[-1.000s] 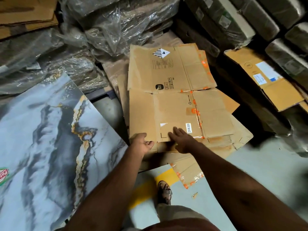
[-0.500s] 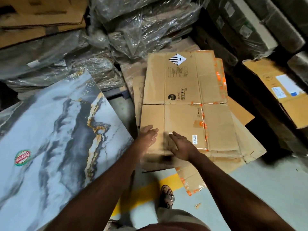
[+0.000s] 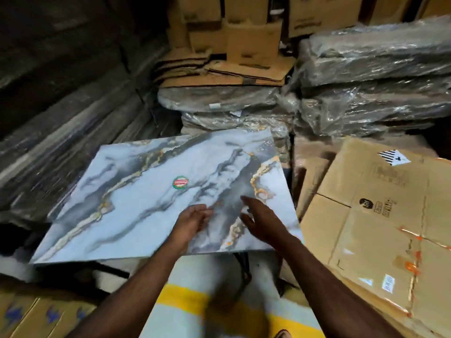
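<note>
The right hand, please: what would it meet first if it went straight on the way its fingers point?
Probably the marbled tile itself: the right hand is open above its dark veined part, though depth is unclear.

The tile (image 3: 151, 203) looks like glazed ceramic, smooth and faintly glossy, printed with grey-blue marble veins and gold streaks, and it bears a small shiny sticker (image 3: 180, 182). The flattened cartons (image 3: 380, 228) beside it are matt brown corrugated cardboard, creased and scuffed, crossed by glossy tape (image 3: 418, 239). The bundles (image 3: 375, 76) behind are wrapped in clear, crinkled plastic film that glints, and the floor (image 3: 195, 272) is smooth and painted
</note>
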A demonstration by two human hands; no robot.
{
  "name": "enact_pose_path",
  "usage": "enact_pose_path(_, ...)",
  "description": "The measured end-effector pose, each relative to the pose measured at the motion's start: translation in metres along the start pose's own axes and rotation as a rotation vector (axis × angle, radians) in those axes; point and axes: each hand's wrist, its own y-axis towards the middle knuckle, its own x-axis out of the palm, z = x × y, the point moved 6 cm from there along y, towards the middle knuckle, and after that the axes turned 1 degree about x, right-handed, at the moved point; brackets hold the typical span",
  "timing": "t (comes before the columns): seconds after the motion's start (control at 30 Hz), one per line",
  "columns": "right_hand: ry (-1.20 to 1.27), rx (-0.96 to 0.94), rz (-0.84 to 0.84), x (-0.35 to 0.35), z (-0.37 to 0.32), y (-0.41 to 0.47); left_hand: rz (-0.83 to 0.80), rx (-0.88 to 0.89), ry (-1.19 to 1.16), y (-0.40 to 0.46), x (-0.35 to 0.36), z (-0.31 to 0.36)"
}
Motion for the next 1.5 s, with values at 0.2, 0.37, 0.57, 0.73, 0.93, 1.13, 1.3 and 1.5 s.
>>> enact_pose_path(0.2, 0.062, -0.240, -0.227, 0.135, -0.156, 0.032, 0.244, 0.001, -0.174, -0.054, -0.189, -0.044)
enact_pose_path(0.37, 0.106, -0.317, -0.383, 0.256, -0.275, 0.014, 0.490, -0.020, -0.286, -0.120, -0.354, -0.101)
enact_pose_path(0.57, 0.089, -0.467, -0.517, 0.379, -0.410, -0.006, 0.737, -0.019, -0.406, -0.198, -0.495, -0.147)
enact_pose_path(0.73, 0.144, -0.594, -0.587, 0.432, -0.511, -0.017, 0.864, 0.092, -0.380, -0.238, -0.578, -0.131)
enact_pose_path(0.93, 0.214, -0.819, -0.525, 0.449, -0.638, 0.014, 1.027, 0.290, -0.178, -0.247, -0.674, -0.064)
enact_pose_path(1.13, 0.356, -0.966, -0.340, 0.420, -0.782, 0.063, 1.254, 0.461, 0.147, -0.301, -0.751, 0.056)
enact_pose_path(1.3, 0.452, -1.080, -0.108, 0.367, -0.892, 0.100, 1.490, 0.609, 0.373, -0.365, -0.795, 0.154)
enact_pose_path(1.5, 0.400, -1.073, -0.004, 0.348, -0.962, 0.127, 1.722, 0.592, 0.631, -0.420, -0.832, 0.205)
